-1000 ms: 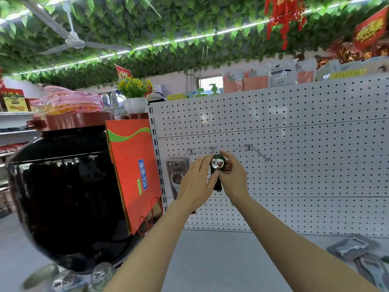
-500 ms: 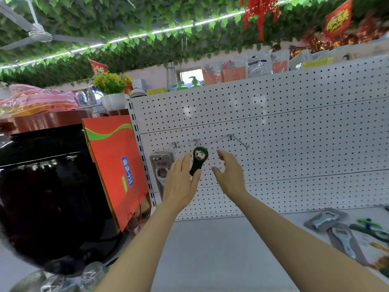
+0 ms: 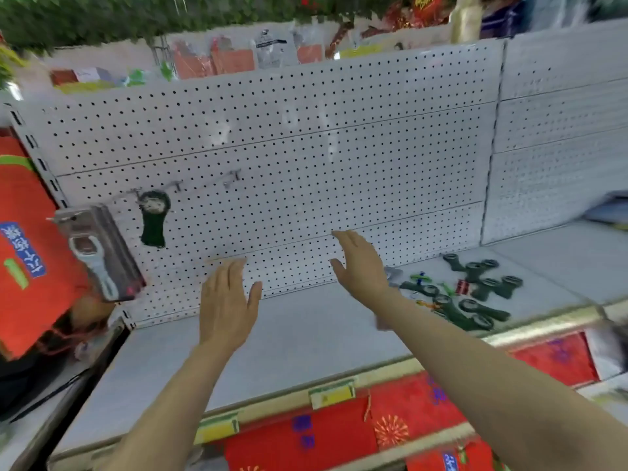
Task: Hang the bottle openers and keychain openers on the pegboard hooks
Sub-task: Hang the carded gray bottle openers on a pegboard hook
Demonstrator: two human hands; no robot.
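A dark green bottle opener point(image 3: 153, 217) hangs on a hook of the white pegboard point(image 3: 306, 158). Left of it, packaged silver openers point(image 3: 97, 251) hang on another hook. Two bare hooks point(image 3: 233, 176) stick out to the right of the green one. A pile of several dark green openers point(image 3: 475, 294) with small keychain openers lies on the grey shelf point(image 3: 289, 334) at the right. My left hand point(image 3: 226, 302) and my right hand point(image 3: 358, 265) are both open and hold nothing, raised in front of the pegboard above the shelf. The frame is blurred.
A red bag point(image 3: 23, 246) stands left of the pegboard beside a black object. Red packages point(image 3: 407, 423) fill the shelf below the front edge. Packaged goods line the top of the pegboard. A second pegboard panel point(image 3: 560, 147) continues to the right.
My hands let go of the green opener, which now hangs on its hook. Both hands dropped lower and drifted right, and the view swung right and down toward the pile on the shelf.
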